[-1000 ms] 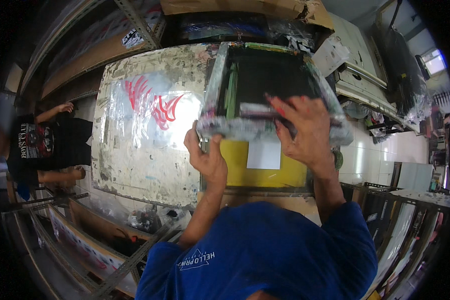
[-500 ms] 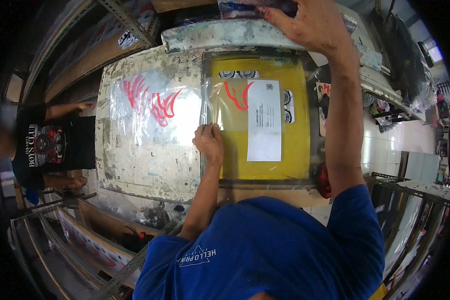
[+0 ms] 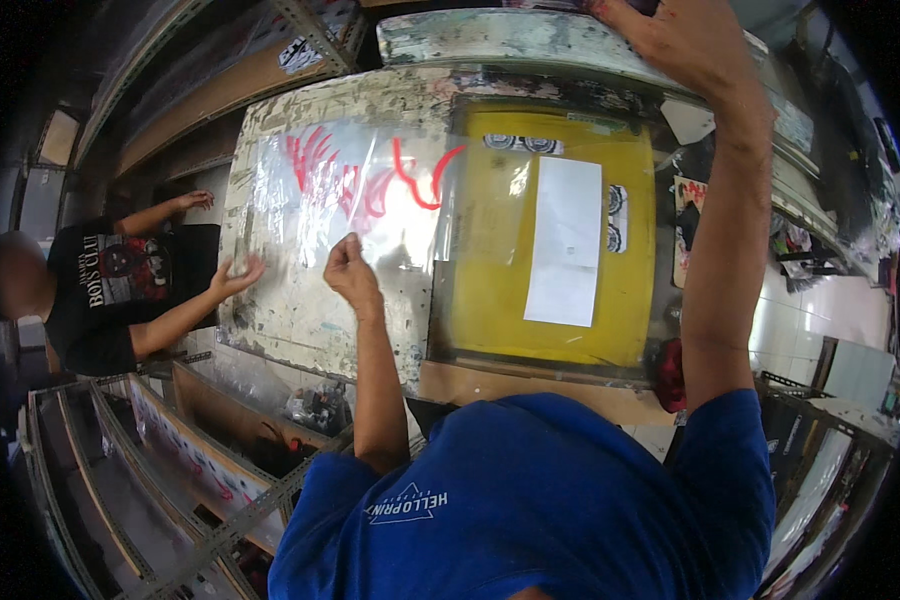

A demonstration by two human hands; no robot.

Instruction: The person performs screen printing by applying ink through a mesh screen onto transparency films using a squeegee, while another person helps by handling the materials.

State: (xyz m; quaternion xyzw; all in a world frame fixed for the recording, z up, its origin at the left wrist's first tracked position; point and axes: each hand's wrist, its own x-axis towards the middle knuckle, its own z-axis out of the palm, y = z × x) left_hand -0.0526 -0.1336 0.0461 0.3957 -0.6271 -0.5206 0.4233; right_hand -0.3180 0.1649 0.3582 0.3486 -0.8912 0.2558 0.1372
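Observation:
My left hand (image 3: 354, 275) is pinched closed at the near edge of a clear plastic sheet (image 3: 390, 235) with red brush-like strokes. The sheet lies mostly across the worn, paint-stained board (image 3: 300, 320), its right part overlapping a yellow panel (image 3: 480, 320). On the yellow panel rest a white paper (image 3: 564, 285) and strips with round black-and-white prints (image 3: 522, 143). My right hand (image 3: 685, 40) is at the far edge of the view, beside a long paint-smeared white bar (image 3: 510, 38). Its fingertips are cut off, so what it grips cannot be seen.
At the left, a co-worker in a black shirt (image 3: 120, 265) stands by the board, one hand (image 3: 240, 277) at its edge. Metal-framed racks (image 3: 210, 480) stand near left, with more shelving (image 3: 810, 470) at right. A red object (image 3: 671, 375) sits by the panel's near right corner.
My left hand has moved left, drawing the clear sheet partly off the yellow panel. The co-worker's hands have come up toward the board. My right hand stays at the far edge.

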